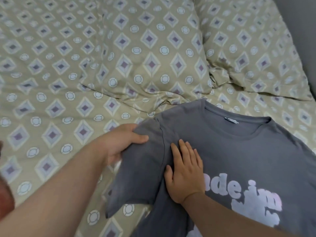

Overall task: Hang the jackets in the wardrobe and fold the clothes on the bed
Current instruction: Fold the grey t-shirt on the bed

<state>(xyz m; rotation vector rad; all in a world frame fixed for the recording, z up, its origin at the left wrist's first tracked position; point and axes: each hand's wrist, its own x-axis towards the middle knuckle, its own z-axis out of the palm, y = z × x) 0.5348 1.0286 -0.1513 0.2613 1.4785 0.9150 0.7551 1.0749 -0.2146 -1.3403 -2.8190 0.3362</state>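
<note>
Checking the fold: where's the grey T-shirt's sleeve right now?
Head view, lower centre: the sleeve is at the image-left edge of the grey T-shirt, gripped by the left hand, with the right hand pressing flat just beside it.

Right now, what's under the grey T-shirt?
The patterned bedcover shows past the left and top edges of the grey T-shirt. Whether anything else lies beneath cannot be seen, because the shirt covers it.

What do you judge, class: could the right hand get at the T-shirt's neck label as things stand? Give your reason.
Probably yes. The right hand lies flat on the T-shirt, holding nothing, and the neck label shows uncovered farther up the shirt, with only smooth grey cloth between them.
</note>
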